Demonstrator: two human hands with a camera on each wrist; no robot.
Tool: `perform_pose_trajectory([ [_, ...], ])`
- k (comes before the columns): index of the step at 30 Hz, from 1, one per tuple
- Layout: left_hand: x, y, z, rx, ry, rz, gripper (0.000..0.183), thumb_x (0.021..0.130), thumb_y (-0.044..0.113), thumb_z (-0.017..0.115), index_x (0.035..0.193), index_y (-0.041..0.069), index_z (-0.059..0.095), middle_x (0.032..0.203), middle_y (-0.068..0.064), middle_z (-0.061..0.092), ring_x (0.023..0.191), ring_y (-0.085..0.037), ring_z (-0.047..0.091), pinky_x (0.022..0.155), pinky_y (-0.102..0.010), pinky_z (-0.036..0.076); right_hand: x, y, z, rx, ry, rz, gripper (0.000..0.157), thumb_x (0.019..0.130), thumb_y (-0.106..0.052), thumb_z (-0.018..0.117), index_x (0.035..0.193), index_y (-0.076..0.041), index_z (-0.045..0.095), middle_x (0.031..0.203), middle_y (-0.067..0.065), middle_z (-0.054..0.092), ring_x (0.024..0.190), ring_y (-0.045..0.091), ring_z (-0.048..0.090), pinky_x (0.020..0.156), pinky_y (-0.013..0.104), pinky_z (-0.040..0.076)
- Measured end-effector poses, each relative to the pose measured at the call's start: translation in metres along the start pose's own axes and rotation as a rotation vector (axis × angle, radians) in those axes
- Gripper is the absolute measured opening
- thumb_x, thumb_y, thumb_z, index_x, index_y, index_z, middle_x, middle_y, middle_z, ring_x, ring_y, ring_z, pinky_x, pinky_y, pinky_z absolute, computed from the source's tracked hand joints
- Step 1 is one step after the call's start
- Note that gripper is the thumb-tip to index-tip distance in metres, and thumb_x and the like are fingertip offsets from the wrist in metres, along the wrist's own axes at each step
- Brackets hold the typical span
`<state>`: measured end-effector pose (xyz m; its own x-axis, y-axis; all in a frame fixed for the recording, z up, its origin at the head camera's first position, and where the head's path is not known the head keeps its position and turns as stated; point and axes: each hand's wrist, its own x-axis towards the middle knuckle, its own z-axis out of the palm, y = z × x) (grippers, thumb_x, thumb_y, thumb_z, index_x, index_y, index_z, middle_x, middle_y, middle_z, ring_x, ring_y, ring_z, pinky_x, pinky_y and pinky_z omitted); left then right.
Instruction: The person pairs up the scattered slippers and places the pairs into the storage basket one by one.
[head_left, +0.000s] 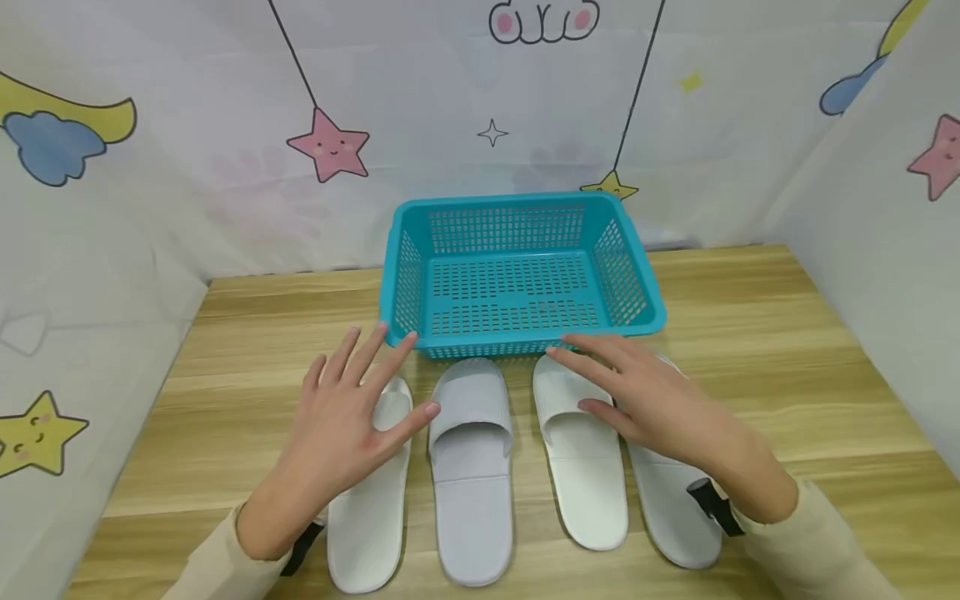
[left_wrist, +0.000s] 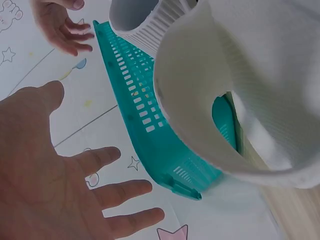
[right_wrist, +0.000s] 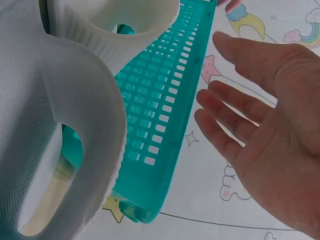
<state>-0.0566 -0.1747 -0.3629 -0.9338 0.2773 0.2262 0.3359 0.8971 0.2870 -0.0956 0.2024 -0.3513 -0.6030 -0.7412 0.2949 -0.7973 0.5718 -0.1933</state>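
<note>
Two white slippers and two grey slippers lie in a row on the wooden table, colours alternating. My left hand [head_left: 337, 417], fingers spread, hovers over the leftmost white slipper [head_left: 367, 533] and hides part of it. Beside that lies a grey slipper [head_left: 472, 525]. My right hand [head_left: 648, 400] is held above the other white slipper [head_left: 588, 492] and the rightmost grey slipper [head_left: 678, 517], covering part of both. Nothing is held in either hand. In the wrist views, the left palm [left_wrist: 45, 175] and the right palm [right_wrist: 285, 130] show bare, with slippers close to each camera.
A teal plastic basket [head_left: 525, 340] with perforated walls stands behind the slippers, with nothing inside. The wooden tabletop [head_left: 780, 367] extends to both sides. A white cloth backdrop [head_left: 427, 100] printed with stars and clouds encloses the back and sides.
</note>
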Motion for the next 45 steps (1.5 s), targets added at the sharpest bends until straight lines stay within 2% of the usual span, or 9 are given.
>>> perform_pose_trajectory([
  [5, -0.004, -0.004, -0.001, -0.012, -0.009, -0.018, 0.081, 0.096, 0.063, 0.069, 0.165, 0.028, 0.044, 0.171, -0.014, 0.037, 0.158, -0.047, 0.028, 0.115, -0.079, 0.025, 0.001, -0.002, 0.004, 0.023, -0.064, 0.019, 0.069, 0.096, 0.01, 0.071, 0.158, -0.014, 0.052, 0.151, 0.012, 0.059, 0.137, 0.034, 0.059, 0.107, 0.055, 0.052],
  [8, -0.007, -0.007, -0.002, -0.009, -0.017, -0.025, 0.081, 0.097, 0.064, 0.068, 0.165, 0.027, 0.044, 0.171, -0.014, 0.038, 0.157, -0.048, 0.03, 0.115, -0.078, 0.025, 0.002, -0.001, 0.006, 0.004, -0.111, 0.023, 0.08, 0.088, 0.026, 0.061, 0.156, -0.015, 0.055, 0.152, 0.011, 0.06, 0.136, 0.034, 0.059, 0.105, 0.053, 0.053],
  [11, -0.01, -0.009, -0.003, -0.004, -0.021, -0.031, 0.08, 0.097, 0.065, 0.067, 0.164, 0.028, 0.045, 0.169, -0.014, 0.041, 0.156, -0.047, 0.032, 0.115, -0.077, 0.026, 0.001, 0.001, 0.009, -0.025, -0.139, 0.014, 0.091, 0.078, 0.034, 0.059, 0.153, -0.018, 0.058, 0.151, 0.011, 0.06, 0.134, 0.035, 0.06, 0.107, 0.055, 0.051],
  [16, -0.012, -0.01, -0.003, -0.007, -0.031, -0.04, 0.079, 0.097, 0.064, 0.068, 0.164, 0.029, 0.045, 0.165, -0.016, 0.047, 0.152, -0.048, 0.038, 0.114, -0.076, 0.029, 0.001, 0.002, 0.01, -0.045, -0.183, 0.008, 0.097, 0.072, 0.035, 0.065, 0.151, -0.021, 0.061, 0.151, 0.011, 0.06, 0.135, 0.038, 0.058, 0.115, 0.06, 0.041],
  [19, -0.013, -0.01, -0.003, -0.01, -0.044, -0.04, 0.079, 0.098, 0.062, 0.068, 0.165, 0.03, 0.043, 0.164, -0.016, 0.048, 0.151, -0.048, 0.039, 0.114, -0.076, 0.03, 0.001, 0.001, 0.012, -0.039, -0.225, 0.023, 0.101, 0.07, 0.036, 0.067, 0.152, -0.023, 0.061, 0.154, 0.011, 0.058, 0.138, 0.038, 0.056, 0.116, 0.061, 0.04],
  [30, -0.017, -0.011, -0.002, -0.012, -0.026, 0.017, 0.079, 0.096, 0.055, 0.075, 0.164, 0.03, 0.045, 0.161, -0.014, 0.052, 0.148, -0.048, 0.044, 0.114, -0.072, 0.034, -0.003, 0.0, 0.015, -0.003, -0.262, 0.019, 0.105, 0.068, 0.038, 0.061, 0.154, -0.023, 0.058, 0.157, 0.01, 0.056, 0.143, 0.038, 0.053, 0.11, 0.062, 0.046],
  [35, -0.022, -0.017, -0.002, -0.039, -0.04, 0.02, 0.076, 0.096, 0.053, 0.076, 0.162, 0.029, 0.048, 0.161, -0.015, 0.052, 0.147, -0.049, 0.044, 0.113, -0.072, 0.034, -0.004, -0.001, 0.016, 0.034, -0.287, 0.035, 0.104, 0.069, 0.039, 0.059, 0.153, -0.022, 0.059, 0.157, 0.009, 0.056, 0.141, 0.038, 0.054, 0.108, 0.066, 0.047],
  [40, -0.026, -0.02, -0.001, -0.05, -0.069, 0.023, 0.071, 0.098, 0.052, 0.074, 0.16, 0.026, 0.051, 0.161, -0.014, 0.052, 0.147, -0.049, 0.045, 0.111, -0.074, 0.036, -0.005, -0.003, 0.017, 0.035, -0.302, 0.065, 0.1, 0.071, 0.038, 0.06, 0.152, -0.02, 0.061, 0.156, 0.008, 0.058, 0.14, 0.038, 0.056, 0.107, 0.067, 0.047],
  [45, -0.031, -0.024, -0.001, -0.057, -0.069, 0.041, 0.068, 0.1, 0.047, 0.074, 0.16, 0.026, 0.052, 0.16, -0.014, 0.053, 0.146, -0.048, 0.047, 0.11, -0.073, 0.038, -0.004, -0.004, 0.018, 0.044, -0.297, 0.075, 0.099, 0.071, 0.037, 0.064, 0.152, -0.019, 0.062, 0.156, 0.008, 0.058, 0.14, 0.037, 0.057, 0.106, 0.065, 0.049],
])
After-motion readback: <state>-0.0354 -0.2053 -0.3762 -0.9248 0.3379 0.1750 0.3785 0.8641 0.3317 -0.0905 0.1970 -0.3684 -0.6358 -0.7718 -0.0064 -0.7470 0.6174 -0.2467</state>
